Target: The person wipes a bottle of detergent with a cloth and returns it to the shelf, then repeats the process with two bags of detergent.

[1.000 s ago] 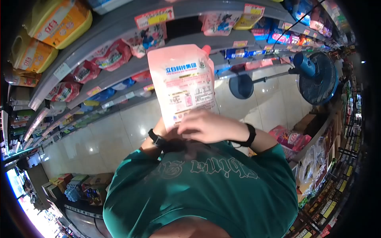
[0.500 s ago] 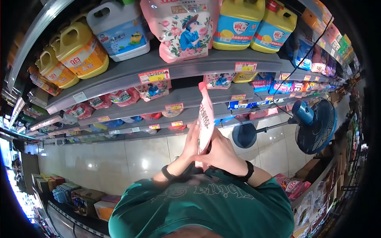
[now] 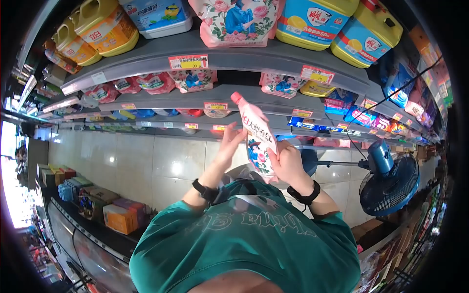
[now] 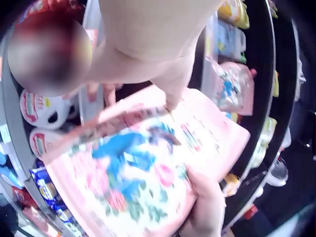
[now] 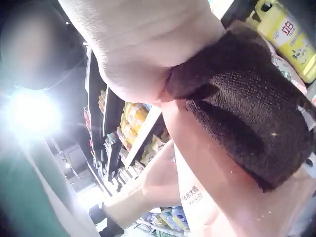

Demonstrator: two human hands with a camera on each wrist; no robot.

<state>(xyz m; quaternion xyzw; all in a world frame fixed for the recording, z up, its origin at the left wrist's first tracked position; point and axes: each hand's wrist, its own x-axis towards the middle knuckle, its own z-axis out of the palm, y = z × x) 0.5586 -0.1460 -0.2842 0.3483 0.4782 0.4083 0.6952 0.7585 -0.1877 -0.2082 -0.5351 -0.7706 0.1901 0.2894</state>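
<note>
A pink detergent pouch (image 3: 259, 134) is held in front of the chest, leaning, its capped spout (image 3: 236, 97) up and to the left. Its flower-and-figure front faces me. My right hand (image 3: 288, 163) grips the pouch's lower right edge, thumb across the front; in the right wrist view a dark, coarse-textured shape (image 5: 247, 108) covers the finger area. On the other side my left hand (image 3: 228, 144) has its fingers spread and extended, at the pouch's left edge. A fingertip (image 4: 172, 101) touches the printed face in the left wrist view.
Shelves (image 3: 141, 61) ahead carry yellow jugs (image 3: 107, 29), more pink pouches (image 3: 239, 24) and several bagged products. A blue standing fan (image 3: 391, 180) is at the right, its pole reaching toward the hands. Boxes (image 3: 119, 217) sit on a low ledge at the left.
The pouch has turned from its text-covered back, through edge-on, to its picture front. My left hand has loosened from it and spread its fingers; my right hand keeps hold.
</note>
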